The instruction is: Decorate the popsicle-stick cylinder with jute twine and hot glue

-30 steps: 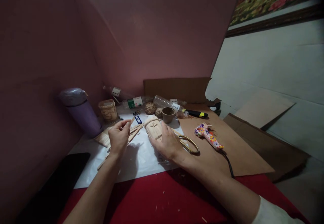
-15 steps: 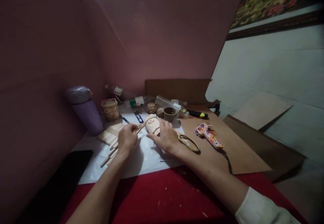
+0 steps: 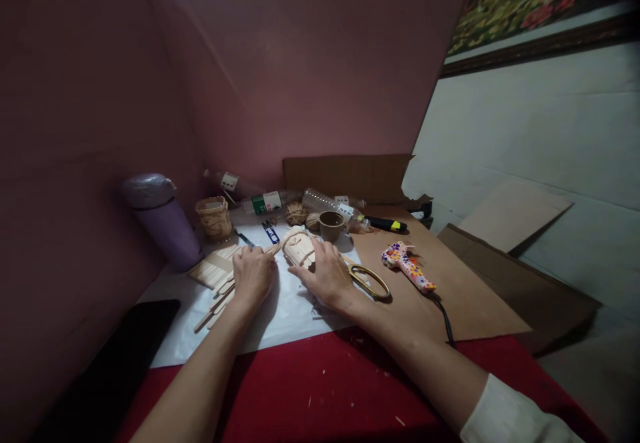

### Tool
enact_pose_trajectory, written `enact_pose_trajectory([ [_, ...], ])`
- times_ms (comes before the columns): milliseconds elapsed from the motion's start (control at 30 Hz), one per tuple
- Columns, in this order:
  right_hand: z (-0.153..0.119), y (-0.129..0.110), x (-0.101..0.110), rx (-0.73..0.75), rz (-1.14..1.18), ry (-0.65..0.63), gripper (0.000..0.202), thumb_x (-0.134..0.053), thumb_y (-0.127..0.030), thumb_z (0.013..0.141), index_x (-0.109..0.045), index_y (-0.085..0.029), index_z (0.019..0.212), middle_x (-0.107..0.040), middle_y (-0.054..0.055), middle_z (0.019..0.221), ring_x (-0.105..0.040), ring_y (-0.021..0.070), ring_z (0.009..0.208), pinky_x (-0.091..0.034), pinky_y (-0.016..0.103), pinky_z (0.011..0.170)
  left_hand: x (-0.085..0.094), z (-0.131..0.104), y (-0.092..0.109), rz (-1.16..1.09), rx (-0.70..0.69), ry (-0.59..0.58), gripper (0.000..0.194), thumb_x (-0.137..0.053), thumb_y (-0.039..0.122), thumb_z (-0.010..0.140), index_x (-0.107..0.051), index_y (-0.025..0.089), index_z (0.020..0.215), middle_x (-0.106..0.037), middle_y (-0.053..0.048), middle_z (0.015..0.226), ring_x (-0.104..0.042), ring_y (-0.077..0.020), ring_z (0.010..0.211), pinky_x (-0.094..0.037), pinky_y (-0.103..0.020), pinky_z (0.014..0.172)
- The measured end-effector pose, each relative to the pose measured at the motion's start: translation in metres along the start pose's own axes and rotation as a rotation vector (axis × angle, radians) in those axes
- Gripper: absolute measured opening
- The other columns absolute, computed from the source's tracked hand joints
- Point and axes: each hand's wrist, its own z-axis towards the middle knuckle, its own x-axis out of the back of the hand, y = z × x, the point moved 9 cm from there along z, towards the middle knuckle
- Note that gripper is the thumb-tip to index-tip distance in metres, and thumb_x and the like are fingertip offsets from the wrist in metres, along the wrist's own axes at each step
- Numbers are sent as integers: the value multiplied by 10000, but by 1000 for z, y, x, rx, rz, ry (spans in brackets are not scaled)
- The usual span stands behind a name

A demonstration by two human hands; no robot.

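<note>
My right hand (image 3: 327,273) curls around a small cup covered in pale wooden sticks (image 3: 299,248), which lies tilted on white paper with a braided band round it. Close on its left, my left hand (image 3: 254,275) is closed with the fingertips down, and a tan cord end (image 3: 273,248) shows above them. Its fingertips are partly hidden. Under and beside the left wrist lie loose craft sticks (image 3: 216,308), and behind them a banded bundle of sticks (image 3: 214,267). Gold-handled scissors (image 3: 370,281) rest right of my right hand, their blades hidden.
A floral glue gun (image 3: 407,266) with a black cord lies on cardboard (image 3: 465,296). Behind stand a brown cup (image 3: 331,227), twine balls (image 3: 297,213), plastic bottles (image 3: 320,201), blue snips (image 3: 270,232) and a black-yellow handle (image 3: 386,224). Leftward are a stick-covered holder (image 3: 214,219) and purple tumbler (image 3: 170,229).
The cord that stretched from my left hand to the cup is now mostly out of sight. My left hand has turned lower, and the whole view has shifted slightly.
</note>
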Motion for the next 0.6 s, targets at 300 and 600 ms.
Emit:
enact_pose_trajectory([
  [300,-2,4,1,-11,46,20,749,-612,-579,802,-460,-78,1336,-598,188,1181,-549,320,1095,-431,415,944,3,0,4,-271,19,63,203,-455,98,799,-627,172,721,-625,-177,891,-478,-333,1001,-307,-478,903],
  [600,-3,12,3,-54,184,81,709,-563,-563,833,-462,-63,1327,-610,215,1187,-563,325,1110,-453,439,925,-7,2,3,-1108,149,15,100,-582,266,700,-543,175,706,-614,-26,654,-519,-138,528,-431,-288,542],
])
